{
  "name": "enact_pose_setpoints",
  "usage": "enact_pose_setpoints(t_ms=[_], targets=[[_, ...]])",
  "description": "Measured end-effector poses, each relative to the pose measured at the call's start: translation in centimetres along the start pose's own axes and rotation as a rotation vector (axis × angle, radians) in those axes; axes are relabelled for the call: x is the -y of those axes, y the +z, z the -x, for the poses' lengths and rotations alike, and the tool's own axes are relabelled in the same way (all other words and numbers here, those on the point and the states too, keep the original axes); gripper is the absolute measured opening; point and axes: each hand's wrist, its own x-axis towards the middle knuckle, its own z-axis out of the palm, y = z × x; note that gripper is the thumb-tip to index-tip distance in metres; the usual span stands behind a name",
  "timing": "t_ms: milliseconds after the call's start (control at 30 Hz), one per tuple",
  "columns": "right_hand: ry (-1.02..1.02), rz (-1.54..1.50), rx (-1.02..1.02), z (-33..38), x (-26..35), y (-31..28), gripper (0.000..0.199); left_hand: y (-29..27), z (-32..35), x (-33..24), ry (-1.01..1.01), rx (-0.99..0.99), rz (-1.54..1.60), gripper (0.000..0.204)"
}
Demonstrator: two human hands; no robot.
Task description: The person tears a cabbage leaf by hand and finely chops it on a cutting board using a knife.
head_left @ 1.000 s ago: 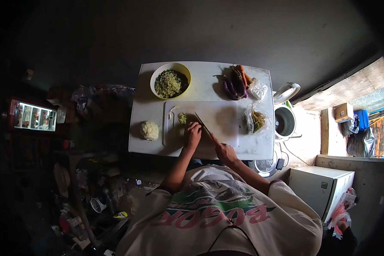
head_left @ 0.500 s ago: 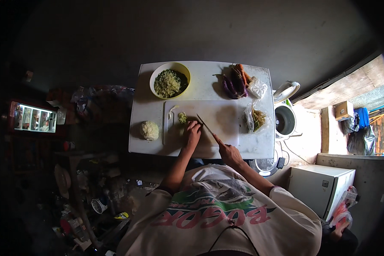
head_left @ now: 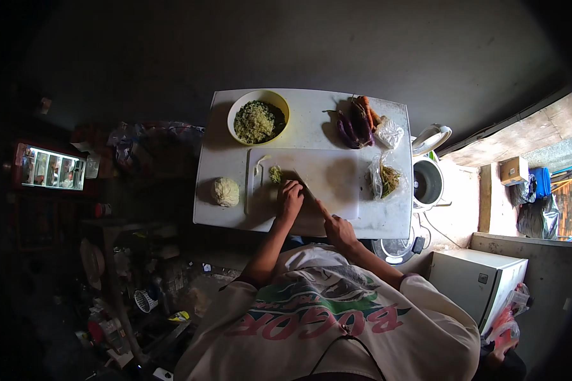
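Observation:
My right hand [head_left: 340, 232] is closed around the handle of a kitchen knife [head_left: 313, 198], whose blade points up and left over the white cutting board [head_left: 337, 166]. My left hand [head_left: 290, 199] rests on the board right beside the blade, fingers curled down; whatever they hold is hidden beneath them. Just above that hand lies a small pile of chopped pale-green vegetable [head_left: 275, 174]. A thin pale strip [head_left: 258, 166] sits near the board's upper left. Left of the board stands a round whitish cabbage [head_left: 225, 192].
A yellow bowl [head_left: 287, 122] of chopped greens stands at the table's far left. Purple eggplants [head_left: 354, 131], carrots [head_left: 364, 105] and a white plastic bag [head_left: 389, 134] lie far right. Below them is a clear bag of thin vegetables [head_left: 388, 180]. An open pot [head_left: 427, 182] stands beyond the table's right edge.
The whole view has shifted slightly, moving the table a little to the right. The knife's blade now lies closer against my left hand's fingers, its handle a bit lower.

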Motion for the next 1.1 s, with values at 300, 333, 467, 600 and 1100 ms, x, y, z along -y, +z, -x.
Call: enact_pose_setpoints(t_ms=[300,333,467,600,1100], targets=[[-0.048,-0.061,-0.04,0.1,-0.1,-0.9,0.077,-0.5,0.3,0.2,-0.051,0.01,-0.023,0.019],[-0.05,-0.061,-0.037,0.3,0.1,-1.2,0.077,-0.5,0.4,0.4,-0.051,-0.008,-0.027,0.018],[0.045,-0.044,0.034,-0.3,0.3,-2.3,0.076,-0.3,0.2,0.0,0.017,-0.036,-0.022,0.017],[0.03,-0.034,0.034,0.0,0.9,-3.2,0.077,-0.5,0.4,-0.1,0.034,-0.012,-0.01,0.015],[-0.066,-0.06,-0.036,-1.6,0.2,-0.9,0.074,-0.4,0.2,0.3,-0.039,0.035,-0.027,0.019]])
